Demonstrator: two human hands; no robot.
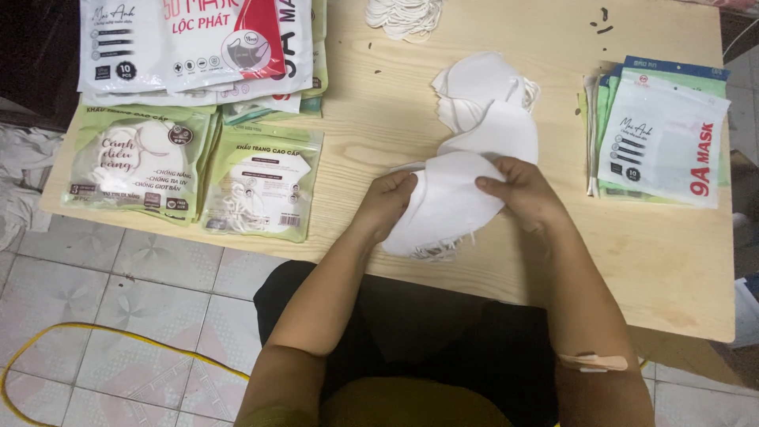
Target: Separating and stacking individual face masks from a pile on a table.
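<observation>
— Both forearms reach up from the lap; what's held?
— Left hand (386,204) and right hand (523,190) pinch a bundle of white face masks (447,204) over the wooden table (672,261), fingers pressed on its edges.
— Nearby?
— A loose mask pile (486,99) just behind; green-and-white mask packets (660,134) at right.

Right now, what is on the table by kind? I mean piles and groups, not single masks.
Bunch of white masks held in the left hand and right hand: 1
Loose mask pile behind it: 1
Heap of white ear loops: 1
Stacks of packaging bags: 2, left and right
Total: 5 groups
</observation>
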